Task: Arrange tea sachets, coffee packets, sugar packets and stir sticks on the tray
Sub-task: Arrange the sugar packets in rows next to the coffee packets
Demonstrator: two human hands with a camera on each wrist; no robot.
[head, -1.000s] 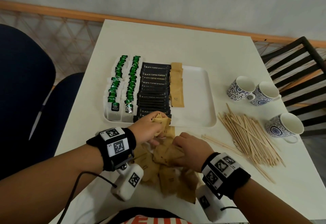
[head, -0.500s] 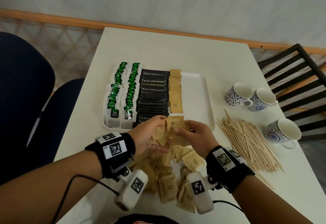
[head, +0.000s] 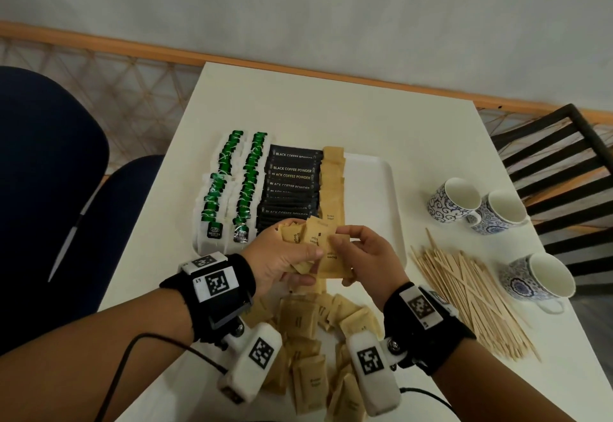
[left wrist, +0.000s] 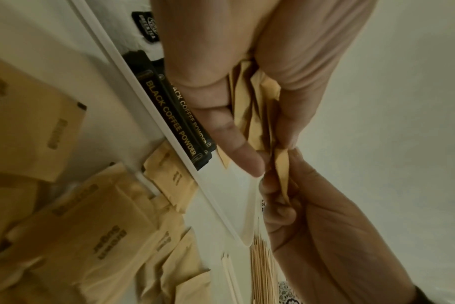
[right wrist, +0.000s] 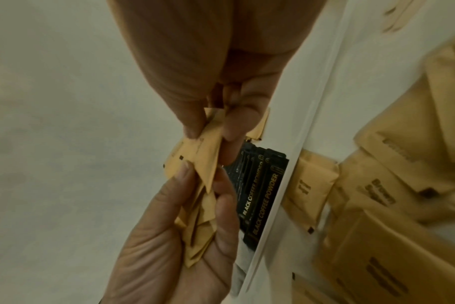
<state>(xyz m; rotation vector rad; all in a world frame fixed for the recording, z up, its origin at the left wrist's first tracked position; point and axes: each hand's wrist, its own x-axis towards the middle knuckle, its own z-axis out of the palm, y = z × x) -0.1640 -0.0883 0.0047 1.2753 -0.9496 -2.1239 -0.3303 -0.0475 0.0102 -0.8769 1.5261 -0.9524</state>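
Both hands hold a fanned bunch of brown sugar packets (head: 316, 242) just above the tray's near edge. My left hand (head: 282, 255) grips the bunch (left wrist: 257, 115) from the left. My right hand (head: 361, 252) pinches its right side (right wrist: 200, 152) between thumb and fingers. The white tray (head: 371, 196) carries two rows of green tea sachets (head: 232, 186), a row of black coffee packets (head: 292, 186) and a short row of sugar packets (head: 333, 182). More sugar packets (head: 308, 348) lie loose on the table under my wrists. Wooden stir sticks (head: 464, 292) lie heaped to the right of the tray.
Three blue-patterned cups (head: 454, 199) (head: 504, 211) (head: 540, 277) stand at the table's right side, one near the stick pile. A black slatted chair (head: 564, 156) is beyond the right edge, a dark blue chair (head: 49, 189) at the left. The tray's right part is bare.
Both hands rose from the loose pile on the table and came together over the tray's near edge, now holding a bunch of sugar packets between them.
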